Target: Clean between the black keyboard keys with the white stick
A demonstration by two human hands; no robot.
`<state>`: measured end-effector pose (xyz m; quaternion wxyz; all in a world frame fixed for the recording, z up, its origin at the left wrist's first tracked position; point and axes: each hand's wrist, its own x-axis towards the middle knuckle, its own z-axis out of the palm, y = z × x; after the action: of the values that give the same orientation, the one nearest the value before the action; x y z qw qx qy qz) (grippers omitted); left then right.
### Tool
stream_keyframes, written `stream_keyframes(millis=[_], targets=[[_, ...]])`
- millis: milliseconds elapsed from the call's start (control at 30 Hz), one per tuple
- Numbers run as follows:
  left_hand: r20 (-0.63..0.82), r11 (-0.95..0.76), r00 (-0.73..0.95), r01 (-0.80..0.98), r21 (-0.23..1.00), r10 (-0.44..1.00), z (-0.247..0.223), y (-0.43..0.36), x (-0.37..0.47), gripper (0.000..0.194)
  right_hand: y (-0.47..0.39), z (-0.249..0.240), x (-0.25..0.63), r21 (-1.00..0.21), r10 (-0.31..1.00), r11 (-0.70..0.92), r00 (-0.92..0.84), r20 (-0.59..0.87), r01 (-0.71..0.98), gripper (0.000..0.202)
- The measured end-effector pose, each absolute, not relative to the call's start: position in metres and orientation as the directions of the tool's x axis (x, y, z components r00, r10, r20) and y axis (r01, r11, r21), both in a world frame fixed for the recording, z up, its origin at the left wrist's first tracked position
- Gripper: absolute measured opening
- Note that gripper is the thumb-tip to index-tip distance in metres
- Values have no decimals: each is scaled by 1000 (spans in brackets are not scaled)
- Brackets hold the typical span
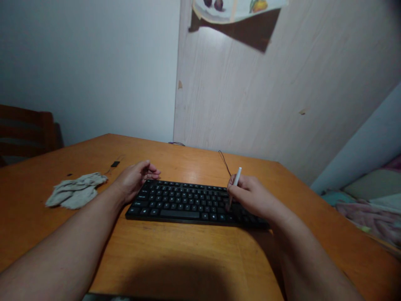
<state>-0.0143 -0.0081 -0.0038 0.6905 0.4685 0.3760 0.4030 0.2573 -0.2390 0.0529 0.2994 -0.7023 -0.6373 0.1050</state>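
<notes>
A black keyboard [184, 202] lies flat on the wooden table, in front of me. My left hand [134, 177] rests against its left end, fingers loosely curved and apart past the far left corner, gripping nothing. In my right hand [247, 190] is a slim brush [237, 176] with a white handle, held upright like a pen. Its dark, slightly blurred tip touches the keys right of the middle. My right hand and wrist hide much of the keyboard's right end.
On the table [175, 251], a crumpled grey-white cloth [77, 191] lies left of my left forearm. Behind it is a small black object [115, 164] with a thin cord. A black cable [224, 161] runs behind the keyboard. A wooden chair [28, 129] stands at left.
</notes>
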Motion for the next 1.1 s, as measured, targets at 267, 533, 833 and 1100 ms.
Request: stream_keyframes(millis=[267,533,833,1100], targets=[[-131,227,394,-206,952,910,-3,-10,-14,27,-235,49,258,-534,923,-16,218,317,845,15],[-147,243,392,-208,947,908,2,-15,-14,25,-237,51,260,-559,923,-36,242,299,829,19],[-120,213,401,-197,957,908,-5,-7,-15,25,-234,50,259,-690,886,0,320,335,724,19],[-139,231,390,-199,952,910,0,-13,-14,25,-224,36,264,-655,899,-28,306,315,755,21]])
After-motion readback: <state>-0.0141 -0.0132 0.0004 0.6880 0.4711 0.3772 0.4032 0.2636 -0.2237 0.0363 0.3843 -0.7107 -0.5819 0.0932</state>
